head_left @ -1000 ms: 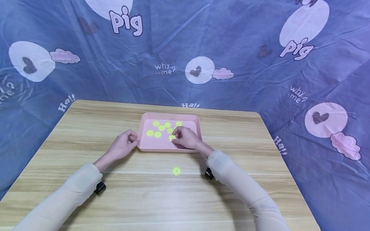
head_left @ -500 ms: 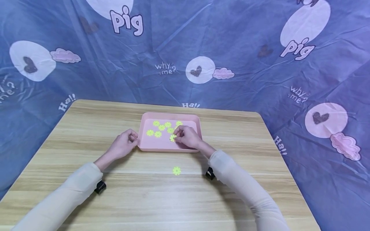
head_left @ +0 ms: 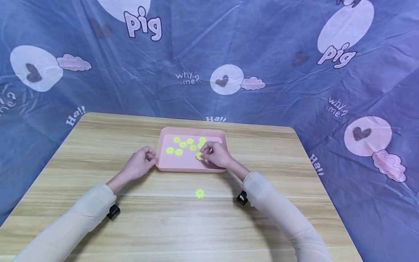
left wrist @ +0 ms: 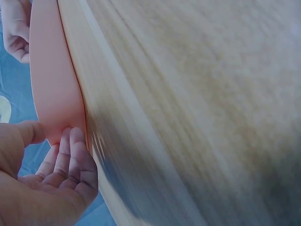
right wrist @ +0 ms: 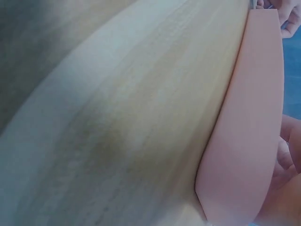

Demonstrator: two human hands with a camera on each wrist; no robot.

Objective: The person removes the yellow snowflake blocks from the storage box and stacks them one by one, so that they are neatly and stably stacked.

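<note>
A shallow pink tray (head_left: pixel 183 169) lies on the table with several yellow-green notched snowflake discs (head_left: pixel 178 152) spread over its floor. My left hand (head_left: pixel 141 162) holds the tray's near left corner; in the left wrist view the thumb is at the rim and the fingertips press the outer wall (left wrist: pixel 56 75). Inside the tray at the right, my right hand (head_left: pixel 216 154) has thumb and fingers at one snowflake disc (head_left: pixel 199 156), which they partly cover. The right wrist view shows mostly the tray's outer side (right wrist: pixel 244 122), with the right fingers hidden behind it.
One more snowflake disc (head_left: pixel 200 193) lies on the wooden table (head_left: pixel 157 225) in front of the tray. Blue printed cloth (head_left: pixel 281 72) hangs behind the table and along its sides. A black wrist camera (head_left: pixel 242 198) sits under the right sleeve.
My right hand has shifted slightly to the right within the tray, and the disc at its fingertips has moved with it. The left hand stays at the corner.
</note>
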